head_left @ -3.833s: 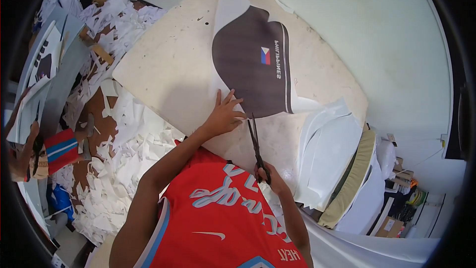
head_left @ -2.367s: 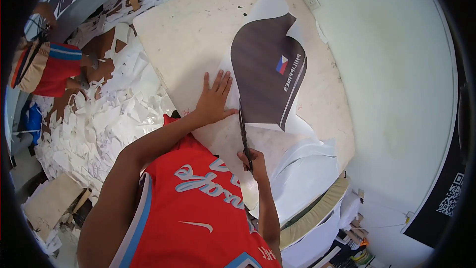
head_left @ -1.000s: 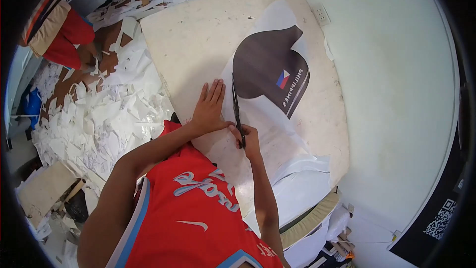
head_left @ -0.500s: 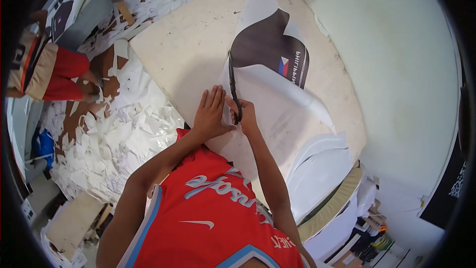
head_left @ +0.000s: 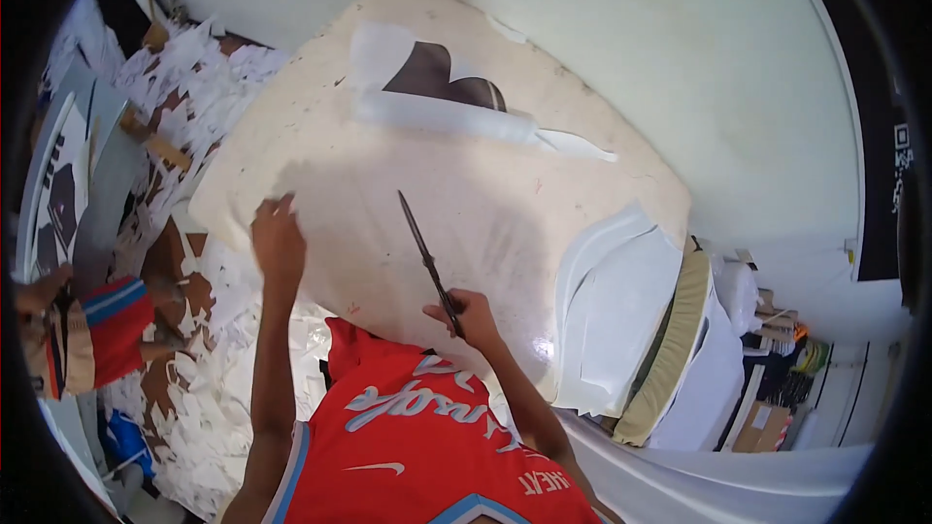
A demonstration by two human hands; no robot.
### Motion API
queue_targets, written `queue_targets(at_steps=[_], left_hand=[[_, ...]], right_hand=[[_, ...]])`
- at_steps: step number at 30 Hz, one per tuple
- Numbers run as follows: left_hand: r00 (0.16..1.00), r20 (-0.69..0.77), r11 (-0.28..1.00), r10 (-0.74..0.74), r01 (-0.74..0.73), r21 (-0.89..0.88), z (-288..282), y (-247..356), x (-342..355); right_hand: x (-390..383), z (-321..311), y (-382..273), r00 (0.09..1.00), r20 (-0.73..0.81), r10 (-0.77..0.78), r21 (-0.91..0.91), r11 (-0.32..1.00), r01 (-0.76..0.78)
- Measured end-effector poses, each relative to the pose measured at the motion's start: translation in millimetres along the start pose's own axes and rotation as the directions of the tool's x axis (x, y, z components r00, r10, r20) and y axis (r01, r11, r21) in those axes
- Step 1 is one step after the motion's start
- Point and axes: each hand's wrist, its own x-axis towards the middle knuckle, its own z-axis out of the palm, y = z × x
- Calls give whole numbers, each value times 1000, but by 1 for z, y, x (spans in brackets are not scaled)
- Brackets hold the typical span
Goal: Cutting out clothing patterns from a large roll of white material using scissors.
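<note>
My right hand (head_left: 472, 318) grips a pair of black scissors (head_left: 425, 250) by the handles, the long blades pointing away from me over the table (head_left: 466, 194) with no paper between them. Raised at the table's left edge is my left hand (head_left: 279, 238), its fingers loosely bent and a little apart; nothing shows in them. A white paper sheet (head_left: 427, 114) with a dark printed shape (head_left: 464, 89) lies at the far side, beyond the reach of both hands. Part of its printing is hidden where the paper curls over.
White cut sheets (head_left: 612, 301) lie stacked at the table's right. Paper scraps (head_left: 214, 359) cover the floor on the left, where a person in red shorts (head_left: 116, 330) stands by another table. A padded roll (head_left: 670, 349) and a cardboard box (head_left: 762, 425) sit at the right.
The printed sheet has gone from under my hands to the far side. My left hand has lifted off it and swung left. The scissors have come away from the paper, nearer me.
</note>
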Motion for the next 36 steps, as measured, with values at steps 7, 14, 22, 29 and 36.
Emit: queue_targets(at_steps=[7, 14, 22, 29, 36], left_hand=[[812, -196, 757, 550, -584, -292, 121, 167, 177], [760, 533, 857, 372, -502, 117, 168, 213, 293], [334, -115, 333, 935, -942, -29, 105, 146, 124], [904, -39, 844, 427, -413, -341, 133, 180, 159], [531, 698, 873, 480, -372, -317, 155, 185, 147]], right_hand=[[-28, -21, 22, 965, -156, 211, 178, 967, -182], [-32, -42, 29, 923, -256, 288, 220, 947, -235], [-62, -55, 43, 885, -348, 309, 199, 947, -252], [-76, -58, 50, 880, -389, 273, 311, 938, -153], [-73, -68, 49, 858, -466, 216, 249, 963, -107]])
